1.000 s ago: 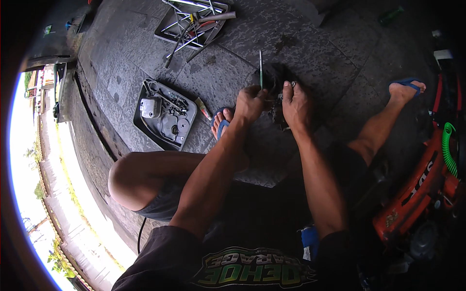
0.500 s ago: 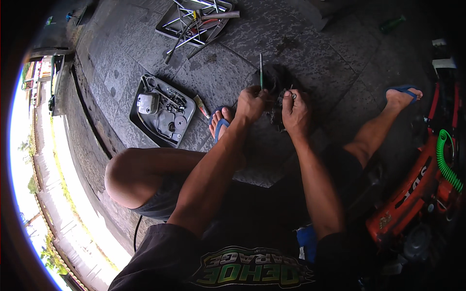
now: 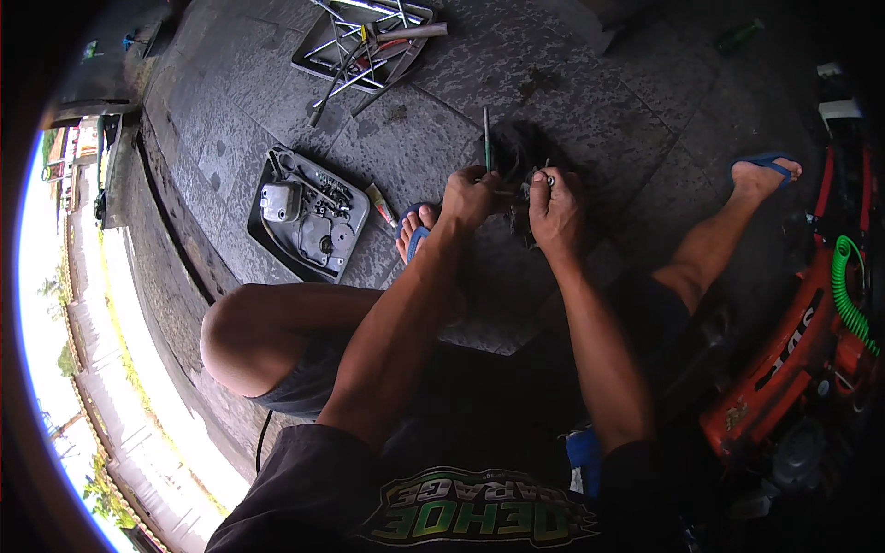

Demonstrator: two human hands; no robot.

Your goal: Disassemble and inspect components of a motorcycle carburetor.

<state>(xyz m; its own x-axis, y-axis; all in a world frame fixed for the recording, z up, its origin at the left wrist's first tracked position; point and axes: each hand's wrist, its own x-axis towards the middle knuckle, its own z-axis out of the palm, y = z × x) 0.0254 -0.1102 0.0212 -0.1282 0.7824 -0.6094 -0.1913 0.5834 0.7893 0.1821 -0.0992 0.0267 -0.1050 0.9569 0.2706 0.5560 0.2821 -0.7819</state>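
My left hand is closed on a slim rod, green below with a pale metallic upper end that points away from me. Close beside it, my right hand grips a small metal part with a round, ring-like end, the thumb lying along it. Most of that part is hidden by the fingers, and its exact kind cannot be made out. On the floor just beyond both hands lies a bunched black cloth.
Left of my foot, a grey tray holds a silver engine cover, gaskets and small hardware. A tube lies beside it. Farther off, another tray carries wrenches and a hammer. A red machine with a green coiled hose stands right.
Both hands have shifted slightly left, the rod with the left one. Each keeps its grip, and the surroundings show only a slight shift of view.
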